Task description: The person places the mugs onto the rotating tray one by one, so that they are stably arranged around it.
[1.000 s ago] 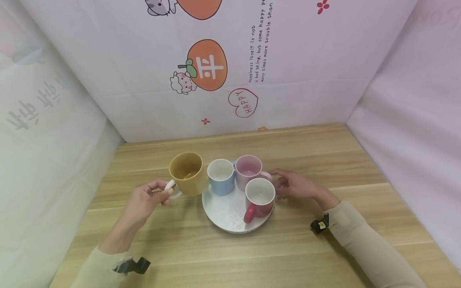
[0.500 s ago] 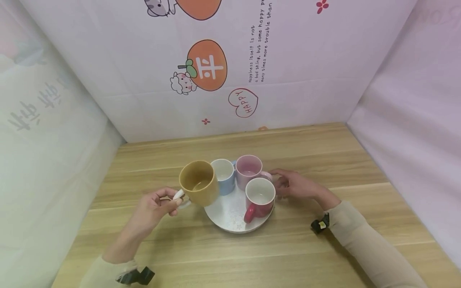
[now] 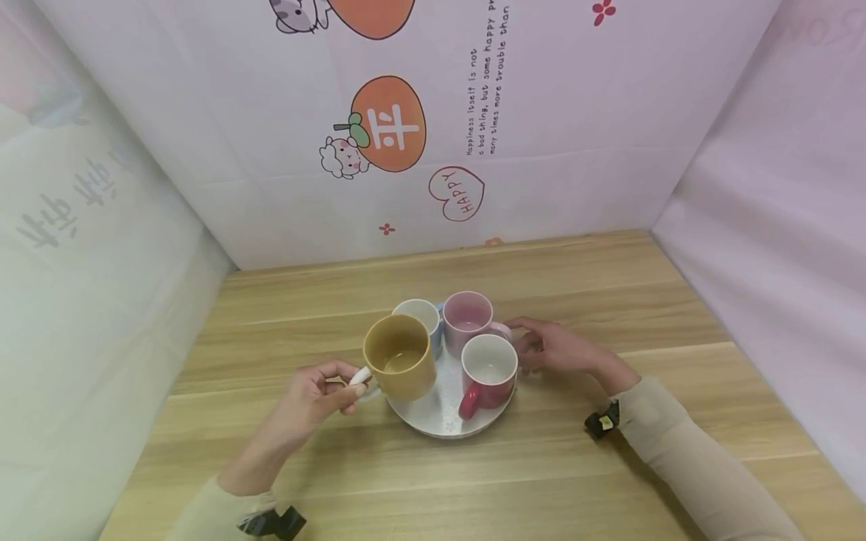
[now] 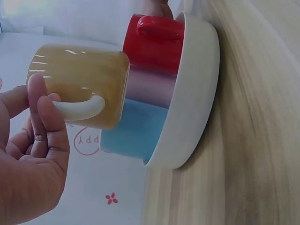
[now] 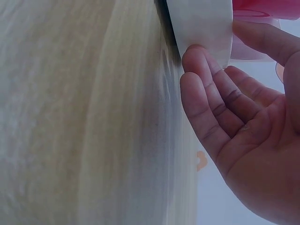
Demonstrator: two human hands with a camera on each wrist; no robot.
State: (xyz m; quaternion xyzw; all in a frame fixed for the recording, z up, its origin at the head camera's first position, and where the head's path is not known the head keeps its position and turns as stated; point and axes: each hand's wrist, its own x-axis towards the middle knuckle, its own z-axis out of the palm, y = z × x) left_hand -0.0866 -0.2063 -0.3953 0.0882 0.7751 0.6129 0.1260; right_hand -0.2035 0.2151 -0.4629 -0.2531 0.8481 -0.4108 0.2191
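My left hand (image 3: 314, 402) pinches the white handle (image 4: 82, 110) of a yellow mug (image 3: 409, 379) between thumb and fingers. In the left wrist view the mug hangs clear above a round white tray (image 4: 199, 89), mouth up. On the tray stand a light blue mug (image 4: 136, 129), partly hidden behind the yellow one in the head view, a pink mug (image 3: 467, 312) and a red mug (image 3: 499, 393) with its handle towards me. At the tray's right side, my right hand (image 3: 558, 349) has relaxed fingertips against the outer wall and its thumb at the rim.
A wood-grain table top (image 3: 433, 496) lies under everything. White printed cloth (image 3: 555, 113) walls it in at the back and both sides. Black wrist cameras (image 3: 602, 421) sit by the sleeves. The tray's near left part lies below the yellow mug.
My left hand has carried the yellow mug rightward and nearer to me, from beside the blue mug to over the tray's left part. The right hand has stayed at the tray.
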